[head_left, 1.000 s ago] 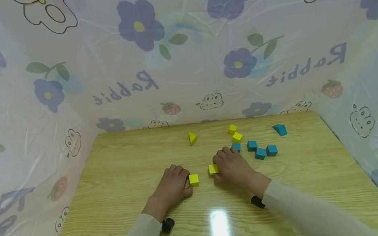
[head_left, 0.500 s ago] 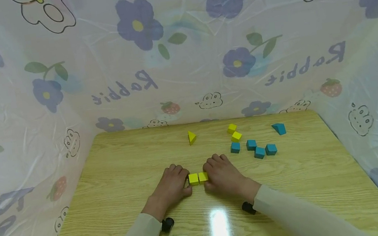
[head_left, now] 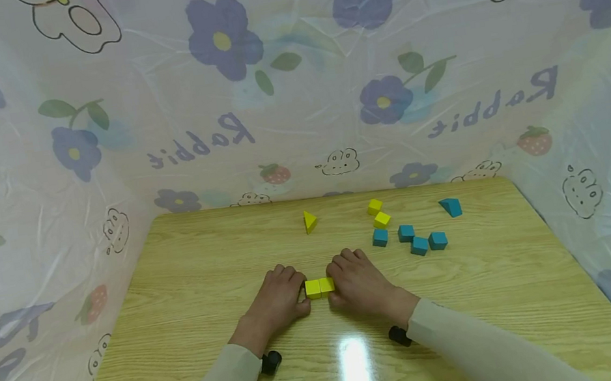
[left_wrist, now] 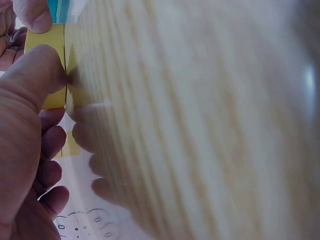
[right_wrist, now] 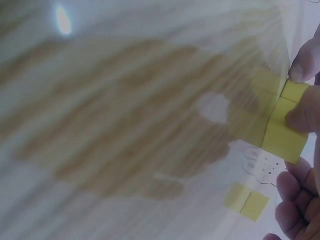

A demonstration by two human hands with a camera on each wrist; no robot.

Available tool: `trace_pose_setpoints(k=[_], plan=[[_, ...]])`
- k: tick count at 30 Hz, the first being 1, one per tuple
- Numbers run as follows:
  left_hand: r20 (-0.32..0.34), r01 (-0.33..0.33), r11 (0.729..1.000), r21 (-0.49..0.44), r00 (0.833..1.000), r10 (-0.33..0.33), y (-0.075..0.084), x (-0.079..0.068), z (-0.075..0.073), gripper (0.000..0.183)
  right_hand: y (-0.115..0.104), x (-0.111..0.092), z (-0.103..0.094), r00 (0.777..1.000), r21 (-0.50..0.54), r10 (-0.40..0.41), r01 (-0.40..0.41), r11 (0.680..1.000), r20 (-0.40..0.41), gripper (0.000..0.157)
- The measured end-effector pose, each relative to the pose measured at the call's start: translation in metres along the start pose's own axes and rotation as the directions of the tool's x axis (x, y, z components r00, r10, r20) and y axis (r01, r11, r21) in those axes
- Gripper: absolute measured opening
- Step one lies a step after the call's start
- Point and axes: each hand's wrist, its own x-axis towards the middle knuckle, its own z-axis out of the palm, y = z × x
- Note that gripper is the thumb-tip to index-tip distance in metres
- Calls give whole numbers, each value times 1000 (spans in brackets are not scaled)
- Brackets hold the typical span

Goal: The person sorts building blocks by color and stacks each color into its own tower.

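Observation:
Two yellow cubes sit side by side on the wooden table (head_left: 185, 340), their inner faces meeting in the head view. My left hand (head_left: 275, 299) pinches the left yellow cube (head_left: 313, 290) between thumb and fingers. From the other side, my right hand (head_left: 360, 284) grips the right yellow cube (head_left: 326, 285), covering its outer edge. In the left wrist view the left thumb (left_wrist: 42, 70) presses flat against a yellow face. The right wrist view shows the right thumb (right_wrist: 302, 112) on yellow wood, with a narrow seam between the cubes.
Farther back lie a yellow triangular block (head_left: 310, 221) and two more yellow cubes (head_left: 382, 219). Several blue cubes (head_left: 419, 246) cluster right of the hands, with a blue wedge-shaped block (head_left: 451, 207) behind them. A printed curtain (head_left: 295, 119) surrounds the table's back and sides.
My right hand has moved left with its yellow cube, away from the blue cubes, closing the gap to the other yellow cube. My left hand has stayed in place.

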Motion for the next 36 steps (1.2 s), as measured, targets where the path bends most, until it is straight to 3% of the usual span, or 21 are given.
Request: trace_pose_setpoints(k=[15,21,31,36], plan=[[16,19,1000,-15,1000,-19,1,1,-2,33,-2,0,-3,1000,18,14,-14,1000,7,29],[20,23,999,-25,1000,-22,2,1,-3,33,4,1,-14,1000,24,0,1,1000,-27,38],[33,41,998,-38,999,-40,2,0,-3,36,58,10,-42,982,9,107,-107,994,-156,35],[25,33,999,-31,999,-32,3,-1,-3,35,92,3,-44,969,-37,231,-235,971,-89,30]])
